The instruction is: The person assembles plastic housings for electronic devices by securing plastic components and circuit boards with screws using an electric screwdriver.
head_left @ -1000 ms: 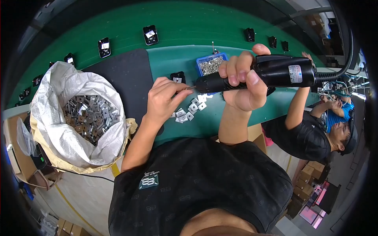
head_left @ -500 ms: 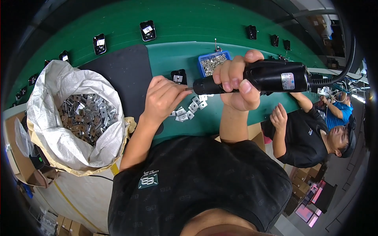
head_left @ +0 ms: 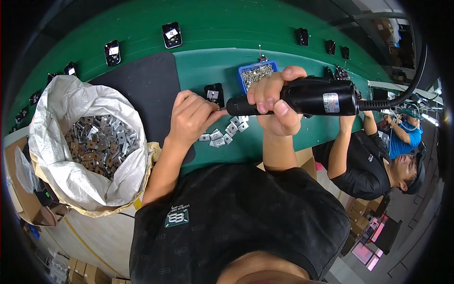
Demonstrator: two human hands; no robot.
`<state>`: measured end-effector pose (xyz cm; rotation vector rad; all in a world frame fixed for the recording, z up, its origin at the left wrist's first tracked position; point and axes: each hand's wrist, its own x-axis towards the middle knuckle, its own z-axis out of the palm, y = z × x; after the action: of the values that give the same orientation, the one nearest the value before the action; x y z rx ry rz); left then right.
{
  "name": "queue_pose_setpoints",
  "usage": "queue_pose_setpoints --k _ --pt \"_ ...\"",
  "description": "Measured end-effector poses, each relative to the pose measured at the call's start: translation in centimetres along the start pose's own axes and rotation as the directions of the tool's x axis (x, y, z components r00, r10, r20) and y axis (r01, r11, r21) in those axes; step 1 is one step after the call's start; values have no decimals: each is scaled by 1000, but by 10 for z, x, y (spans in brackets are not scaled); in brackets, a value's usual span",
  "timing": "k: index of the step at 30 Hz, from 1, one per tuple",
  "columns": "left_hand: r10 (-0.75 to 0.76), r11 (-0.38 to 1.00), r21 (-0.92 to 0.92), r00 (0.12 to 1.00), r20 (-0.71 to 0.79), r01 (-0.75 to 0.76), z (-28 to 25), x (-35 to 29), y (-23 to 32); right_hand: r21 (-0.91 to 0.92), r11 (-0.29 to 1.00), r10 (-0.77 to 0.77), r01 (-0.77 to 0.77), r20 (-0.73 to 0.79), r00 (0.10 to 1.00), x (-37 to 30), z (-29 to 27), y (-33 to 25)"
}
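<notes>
My right hand [head_left: 276, 102] is wrapped round a black electric screwdriver [head_left: 312, 96], held level above the green table with its nose toward the left. A cable leaves its right end. At the nose, my left hand [head_left: 189, 116] is closed in a pinch by the driver's tip; whatever lies between the fingertips is hidden. Just beyond the left fingers sits a small black housing [head_left: 214, 94] with a metal plate in it. Several loose square metal plates [head_left: 217, 138] with holes lie on the table between my forearms. Behind my right hand stands a blue bin of screws [head_left: 257, 73].
A white woven sack [head_left: 52, 137] of metal plates stands at the left, beside a dark mat [head_left: 142, 78]. Along the far green belt [head_left: 236, 23] sit several black housings [head_left: 171, 35]. At the right, a co-worker in black [head_left: 359, 163] reaches over the table.
The screwdriver and my right hand have shifted slightly left, and my left hand a little too. Housings at the far left have moved left. The co-worker's near hand has reached farther over the table.
</notes>
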<state>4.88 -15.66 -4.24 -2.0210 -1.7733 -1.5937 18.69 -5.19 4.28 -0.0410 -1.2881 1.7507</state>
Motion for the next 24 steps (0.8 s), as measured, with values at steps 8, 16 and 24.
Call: queue_pose_setpoints --k 8,16,24 --pt "-247 969 89 926 285 231 -18 6 -7 -140 989 -76 53 -166 983 -7 -1 18" --pt "-300 952 64 879 371 299 -2 0 -11 -167 983 -118 82 -219 968 -8 -5 39" --pt "-308 950 63 887 344 306 1 -1 -15 -269 961 -123 61 -219 968 -8 -10 45"
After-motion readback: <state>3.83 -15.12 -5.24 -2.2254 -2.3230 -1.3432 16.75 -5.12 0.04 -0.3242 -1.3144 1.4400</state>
